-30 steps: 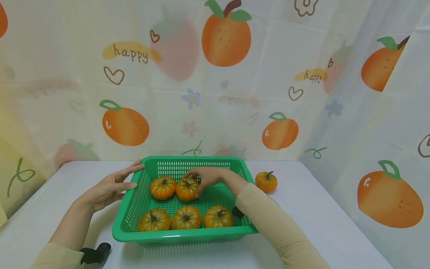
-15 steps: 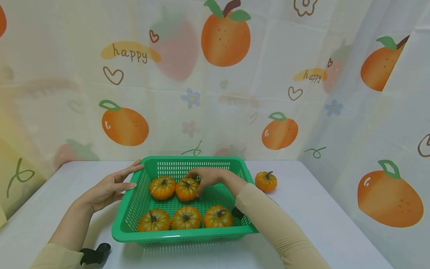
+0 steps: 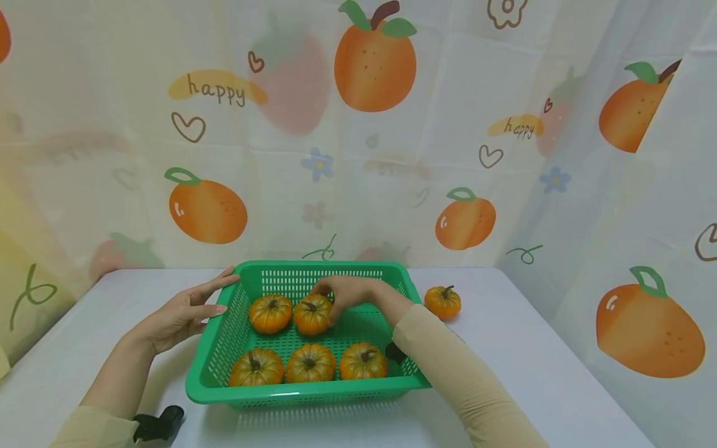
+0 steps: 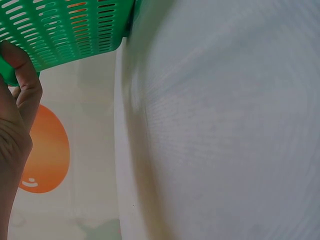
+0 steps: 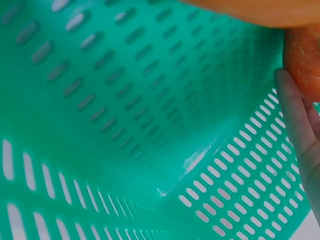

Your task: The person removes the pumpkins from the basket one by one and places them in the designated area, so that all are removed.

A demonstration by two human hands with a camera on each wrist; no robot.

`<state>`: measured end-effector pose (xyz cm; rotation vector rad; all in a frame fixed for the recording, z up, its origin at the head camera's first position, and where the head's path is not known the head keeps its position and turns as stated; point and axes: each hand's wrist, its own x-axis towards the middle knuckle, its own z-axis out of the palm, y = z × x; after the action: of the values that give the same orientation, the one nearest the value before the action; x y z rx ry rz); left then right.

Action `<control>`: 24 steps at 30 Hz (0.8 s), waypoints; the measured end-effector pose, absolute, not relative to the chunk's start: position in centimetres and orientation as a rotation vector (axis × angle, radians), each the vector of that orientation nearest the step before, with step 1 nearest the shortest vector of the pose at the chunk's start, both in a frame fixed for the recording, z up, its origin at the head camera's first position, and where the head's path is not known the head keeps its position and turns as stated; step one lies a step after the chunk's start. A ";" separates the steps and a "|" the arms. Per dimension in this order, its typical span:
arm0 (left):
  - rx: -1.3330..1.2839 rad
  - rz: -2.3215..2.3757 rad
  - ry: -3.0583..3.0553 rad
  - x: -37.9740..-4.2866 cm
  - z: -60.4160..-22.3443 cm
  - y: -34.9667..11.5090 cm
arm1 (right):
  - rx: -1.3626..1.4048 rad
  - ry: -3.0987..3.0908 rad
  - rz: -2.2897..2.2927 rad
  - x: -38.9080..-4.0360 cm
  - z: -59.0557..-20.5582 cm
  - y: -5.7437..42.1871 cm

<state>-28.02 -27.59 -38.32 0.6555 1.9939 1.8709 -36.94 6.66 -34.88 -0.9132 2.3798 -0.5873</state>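
Between the thumb and fingers of the right hand [image 3: 350,292], a small, round, ribbed orange pumpkin [image 3: 310,317] is gripped inside a green perforated plastic basket [image 3: 313,390]. Compared with a second ago, little has been altered: the held pumpkin seems to have been raised or tilted very slightly, while the hand has been kept at almost the same spot. From this the work is judged to be at the gripping or settling stage, not at carrying; whether the basket floor is touched by the pumpkin cannot be told.

Olive-green streaks are spread over its top, and its dark stem is leaned leftward. Just left of the grip, a second orange pumpkin [image 3: 271,315] is seated; nearer the person than the grip, a row of three green-streaked orange pumpkins [image 3: 310,364] is lined up. Well right of the grip, outside the basket, a lone orange pumpkin [image 3: 442,303] is placed on the white table [image 3: 515,361]. By the left hand [image 3: 182,317], the basket's left rim is held.
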 end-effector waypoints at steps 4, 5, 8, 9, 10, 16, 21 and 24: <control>0.665 1.882 1.977 -28.0 -38.4 -27.7 | -0.907 2.382 -0.587 -37.1 -34.6 6.8; 0.665 1.883 1.975 -28.0 -38.5 -27.7 | -0.904 2.378 -0.593 -37.1 -34.5 6.8; 0.669 1.893 1.968 -28.0 -38.5 -27.8 | -0.895 2.365 -0.620 -37.0 -34.1 6.9; 0.670 1.896 1.967 -28.1 -38.5 -27.8 | -0.891 2.359 -0.629 -37.0 -34.0 6.9; 0.672 1.896 1.965 -28.1 -38.6 -27.8 | -0.891 2.357 -0.635 -37.0 -33.9 7.0; 0.658 1.885 1.975 -28.1 -38.5 -27.7 | -0.897 2.340 -0.694 -36.9 -33.2 7.5; 0.669 1.882 1.976 -28.1 -38.4 -27.7 | -0.877 2.291 -0.773 -37.2 -32.7 7.9; 0.671 1.881 1.974 -28.1 -38.4 -27.7 | -0.865 2.259 -0.821 -37.3 -32.5 8.1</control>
<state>-28.09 -27.68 -38.41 0.6713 1.9736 1.8813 -37.33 8.06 -32.54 -0.8652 2.2589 -0.8213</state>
